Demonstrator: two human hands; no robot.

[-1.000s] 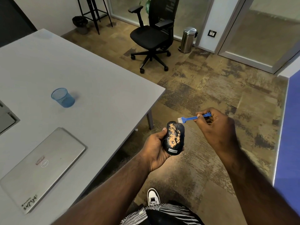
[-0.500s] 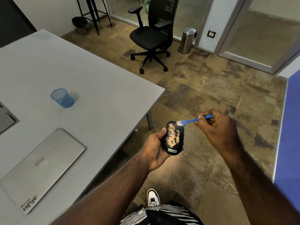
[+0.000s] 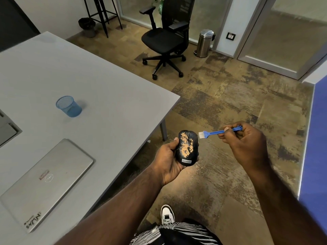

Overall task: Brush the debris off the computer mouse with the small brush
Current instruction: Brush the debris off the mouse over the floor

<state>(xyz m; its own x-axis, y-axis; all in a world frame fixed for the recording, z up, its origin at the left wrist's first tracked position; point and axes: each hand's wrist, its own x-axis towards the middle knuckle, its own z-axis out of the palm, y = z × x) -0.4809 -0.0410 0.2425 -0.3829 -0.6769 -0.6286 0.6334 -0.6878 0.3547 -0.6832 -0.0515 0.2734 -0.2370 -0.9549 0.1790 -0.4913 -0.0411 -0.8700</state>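
Note:
A black computer mouse [image 3: 188,149] with orange-tan debris spread over its top is held upright over the floor, beside the table corner. My left hand [image 3: 168,160] grips it from the left and underneath. My right hand [image 3: 246,144] pinches the handle of a small blue brush [image 3: 215,133] with white bristles. The bristles point left and hang just off the mouse's upper right edge, a small gap apart from it.
A grey table [image 3: 109,96] stretches to the left, carrying a closed silver laptop [image 3: 46,183] and a blue mesh cup [image 3: 69,106]. A black office chair [image 3: 166,39] and a steel bin [image 3: 205,43] stand further back. A blue panel [image 3: 316,138] stands at the right.
The brush head touched the mouse's top edge half a second ago; it has now swung off to the right and sits clear of the mouse. The left hand holds the mouse as before.

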